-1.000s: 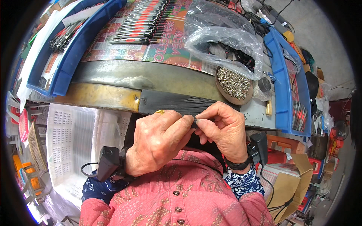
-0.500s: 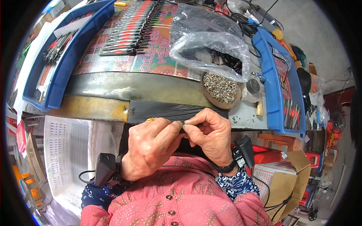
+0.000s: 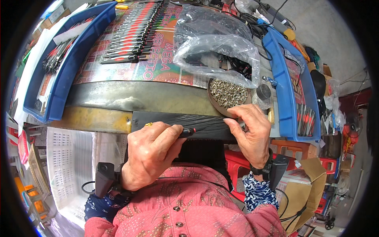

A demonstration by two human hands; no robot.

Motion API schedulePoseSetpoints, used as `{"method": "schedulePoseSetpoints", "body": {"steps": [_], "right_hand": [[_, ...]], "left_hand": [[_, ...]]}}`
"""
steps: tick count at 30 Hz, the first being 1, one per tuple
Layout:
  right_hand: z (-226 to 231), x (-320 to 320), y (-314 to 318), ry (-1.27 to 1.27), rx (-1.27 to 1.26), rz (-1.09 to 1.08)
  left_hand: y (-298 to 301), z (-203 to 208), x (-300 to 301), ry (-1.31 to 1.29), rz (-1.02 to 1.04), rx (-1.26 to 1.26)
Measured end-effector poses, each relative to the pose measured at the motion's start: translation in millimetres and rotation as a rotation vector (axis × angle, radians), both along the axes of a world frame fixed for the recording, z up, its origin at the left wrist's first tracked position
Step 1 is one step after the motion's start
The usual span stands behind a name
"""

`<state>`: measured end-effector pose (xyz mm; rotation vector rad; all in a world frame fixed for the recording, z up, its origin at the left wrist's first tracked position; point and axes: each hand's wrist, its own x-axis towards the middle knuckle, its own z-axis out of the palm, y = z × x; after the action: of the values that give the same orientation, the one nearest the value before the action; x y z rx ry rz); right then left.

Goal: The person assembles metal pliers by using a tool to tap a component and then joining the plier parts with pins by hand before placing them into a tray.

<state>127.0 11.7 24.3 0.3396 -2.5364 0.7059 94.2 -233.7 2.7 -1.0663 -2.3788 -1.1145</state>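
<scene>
At the surface's near edge, left hand (image 3: 152, 152) pinches a small black-and-red part (image 3: 188, 132) over the black strip (image 3: 197, 122), steadying it, while right hand (image 3: 252, 132), fingers loosely curled and apparently empty, reaches to the screw dish (image 3: 229, 94).

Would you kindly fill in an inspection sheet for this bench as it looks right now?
Surface: workbench, worn metal front edge, colourful printed sheet on top.
Job's things: small black-and-red tool in left hand; dish of small metal parts.
Clutter: clear plastic bag; rows of tools; blue trays.
Grips: left closed on the tool; right hand at the dish rim, whether it holds anything cannot be told.
Cables: dark leads at the back.
Surroundings: white crate, cardboard box.
</scene>
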Motion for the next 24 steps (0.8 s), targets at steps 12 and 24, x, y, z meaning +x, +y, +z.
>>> {"method": "schedulePoseSetpoints", "body": {"steps": [12, 24], "right_hand": [[-23, -3, 8, 0.093, 0.228, -0.049], [-28, -2, 5, 0.100, 0.201, -0.086]], "left_hand": [[3, -3, -6, -0.004, -0.003, 0.004], [1, 1, -2, -0.054, -0.008, -0.019]]}}
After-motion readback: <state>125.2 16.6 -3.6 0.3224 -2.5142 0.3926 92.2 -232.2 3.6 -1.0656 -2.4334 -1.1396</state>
